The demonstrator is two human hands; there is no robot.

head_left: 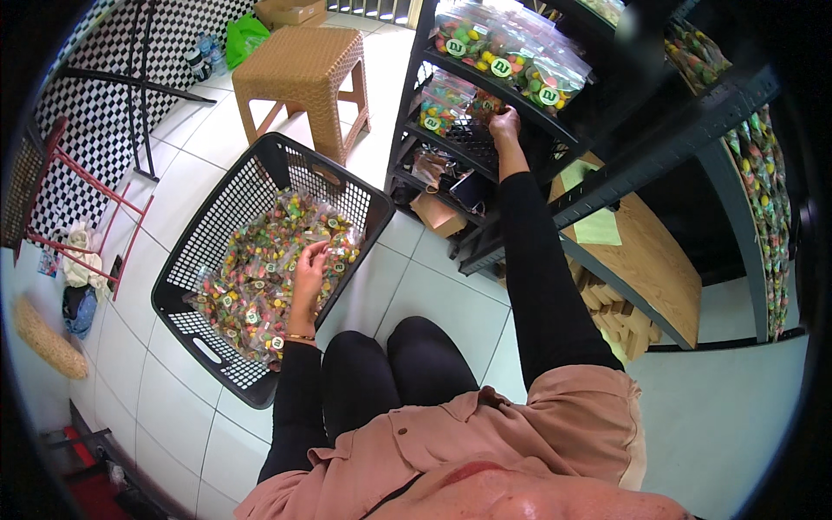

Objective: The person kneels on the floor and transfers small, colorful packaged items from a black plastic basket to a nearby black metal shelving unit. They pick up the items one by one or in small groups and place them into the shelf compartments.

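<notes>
I see my left hand spread on the candy bags in the black basket near left, while my right hand pinches a candy bag on the far shelf.

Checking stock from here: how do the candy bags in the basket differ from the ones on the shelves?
The basket bags lie in a loose jumbled heap; the shelf bags sit in rows. The basket stands on the floor, while the shelves hold theirs higher up. The left hand rests on the heap; the right hand reaches into a shelf. Both are clear bags of colourful candy with round labels.
</notes>
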